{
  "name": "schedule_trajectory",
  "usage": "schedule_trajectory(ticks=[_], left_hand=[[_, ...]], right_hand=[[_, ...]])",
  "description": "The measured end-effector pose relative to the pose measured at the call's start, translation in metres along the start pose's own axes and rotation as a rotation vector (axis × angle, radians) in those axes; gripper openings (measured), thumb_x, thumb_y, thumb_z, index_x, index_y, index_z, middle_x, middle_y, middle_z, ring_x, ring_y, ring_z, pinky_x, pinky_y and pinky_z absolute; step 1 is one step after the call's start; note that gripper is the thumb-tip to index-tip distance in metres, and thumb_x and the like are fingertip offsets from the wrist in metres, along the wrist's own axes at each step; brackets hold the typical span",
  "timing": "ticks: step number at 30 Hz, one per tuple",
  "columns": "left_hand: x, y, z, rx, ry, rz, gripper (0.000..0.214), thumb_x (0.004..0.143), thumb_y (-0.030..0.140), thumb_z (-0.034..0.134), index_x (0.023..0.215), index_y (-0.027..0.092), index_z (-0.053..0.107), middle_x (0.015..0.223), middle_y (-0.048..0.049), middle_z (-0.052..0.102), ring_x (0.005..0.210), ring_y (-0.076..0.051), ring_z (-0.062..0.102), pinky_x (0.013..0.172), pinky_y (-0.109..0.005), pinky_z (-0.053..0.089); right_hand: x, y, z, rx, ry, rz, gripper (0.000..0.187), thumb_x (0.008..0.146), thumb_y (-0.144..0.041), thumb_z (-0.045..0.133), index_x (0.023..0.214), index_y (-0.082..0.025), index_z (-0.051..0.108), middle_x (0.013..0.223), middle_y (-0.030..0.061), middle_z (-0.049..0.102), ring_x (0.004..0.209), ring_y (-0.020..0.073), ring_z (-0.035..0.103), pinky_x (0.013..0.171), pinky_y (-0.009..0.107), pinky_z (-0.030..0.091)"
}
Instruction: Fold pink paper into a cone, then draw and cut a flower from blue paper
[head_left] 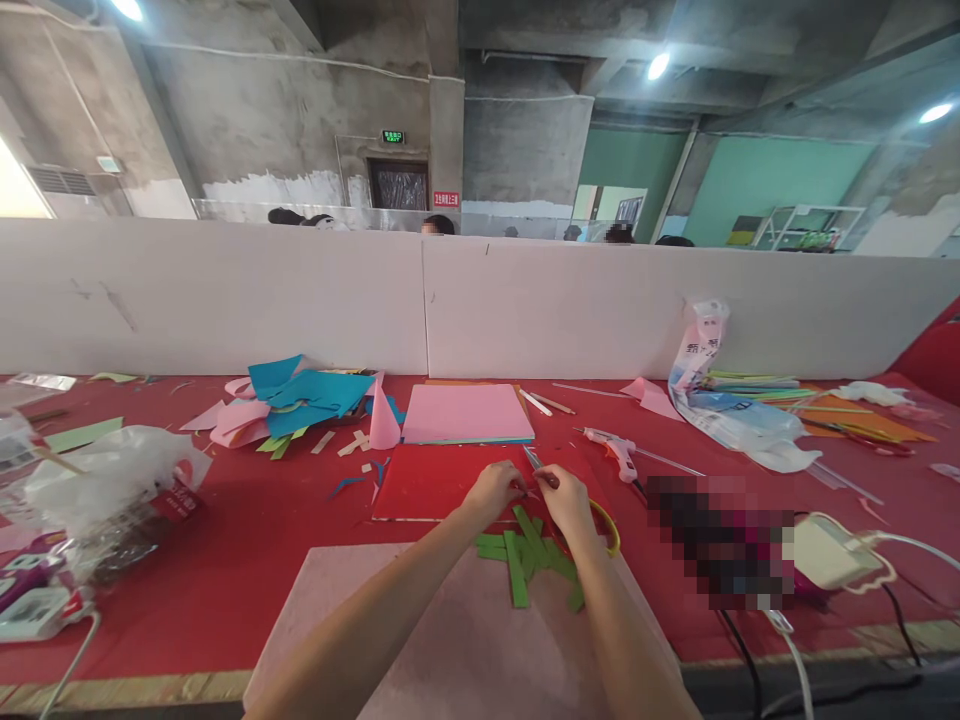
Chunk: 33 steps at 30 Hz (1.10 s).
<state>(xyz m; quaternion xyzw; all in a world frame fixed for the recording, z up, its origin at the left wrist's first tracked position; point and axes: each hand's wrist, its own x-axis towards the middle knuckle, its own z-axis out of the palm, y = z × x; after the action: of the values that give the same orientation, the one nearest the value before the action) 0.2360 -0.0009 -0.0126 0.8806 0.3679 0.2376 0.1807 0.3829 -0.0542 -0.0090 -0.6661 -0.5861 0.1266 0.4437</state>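
Green strips [516,570], narrow and straight-edged, overlap in a pile.

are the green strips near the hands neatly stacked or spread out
Spread out: the green strips lie loosely at different angles, some crossing others, partly on the pale board.

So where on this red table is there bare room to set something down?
The broadest bare patch of red table lies between the plastic bag at left and the pale board. A narrower one separates that board from the blurred object. It's crowded near the left hand and right hand, with green strips, and around the white bag.
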Motion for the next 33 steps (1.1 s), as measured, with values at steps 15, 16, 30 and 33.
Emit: schedule_trajectory(ticks=[15, 16, 30, 33], left_hand=[[0.001, -0.011, -0.002, 0.002, -0.074, 0.144, 0.015, 0.078, 0.018, 0.056, 0.087, 0.018, 0.068, 0.085, -0.0031, 0.067, 0.08, -0.015, 0.06, 0.074, -0.021, 0.044], [0.002, -0.013, -0.002, -0.017, -0.088, 0.15, 0.015, 0.077, 0.017, 0.057, 0.086, 0.019, 0.069, 0.085, -0.0023, 0.067, 0.079, -0.014, 0.06, 0.074, -0.02, 0.043], [0.008, -0.005, -0.011, 0.083, -0.208, 0.194, 0.018, 0.077, 0.012, 0.051, 0.081, 0.017, 0.068, 0.086, -0.0044, 0.065, 0.082, -0.017, 0.059, 0.074, -0.024, 0.044], [0.007, -0.005, -0.011, 0.089, -0.21, 0.195, 0.016, 0.077, 0.012, 0.052, 0.08, 0.015, 0.067, 0.086, -0.0064, 0.065, 0.082, -0.018, 0.06, 0.073, -0.025, 0.044]], right_hand=[[-0.001, -0.003, 0.0, -0.037, -0.005, -0.008, 0.018, 0.071, -0.017, 0.047, 0.077, -0.022, 0.063, 0.08, 0.0031, 0.068, 0.076, 0.0183, 0.064, 0.069, 0.027, 0.047], [-0.001, -0.004, 0.0, -0.045, -0.002, -0.007, 0.018, 0.071, -0.017, 0.047, 0.077, -0.022, 0.063, 0.08, 0.0029, 0.068, 0.077, 0.0183, 0.064, 0.069, 0.027, 0.047], [0.002, 0.0, 0.003, -0.046, 0.0, -0.003, 0.017, 0.071, -0.02, 0.046, 0.075, -0.023, 0.063, 0.079, 0.003, 0.068, 0.075, 0.0187, 0.063, 0.069, 0.028, 0.046], [0.001, 0.0, 0.002, -0.038, -0.005, -0.006, 0.017, 0.07, -0.019, 0.046, 0.075, -0.022, 0.062, 0.079, 0.0029, 0.068, 0.076, 0.0183, 0.063, 0.07, 0.028, 0.046]])
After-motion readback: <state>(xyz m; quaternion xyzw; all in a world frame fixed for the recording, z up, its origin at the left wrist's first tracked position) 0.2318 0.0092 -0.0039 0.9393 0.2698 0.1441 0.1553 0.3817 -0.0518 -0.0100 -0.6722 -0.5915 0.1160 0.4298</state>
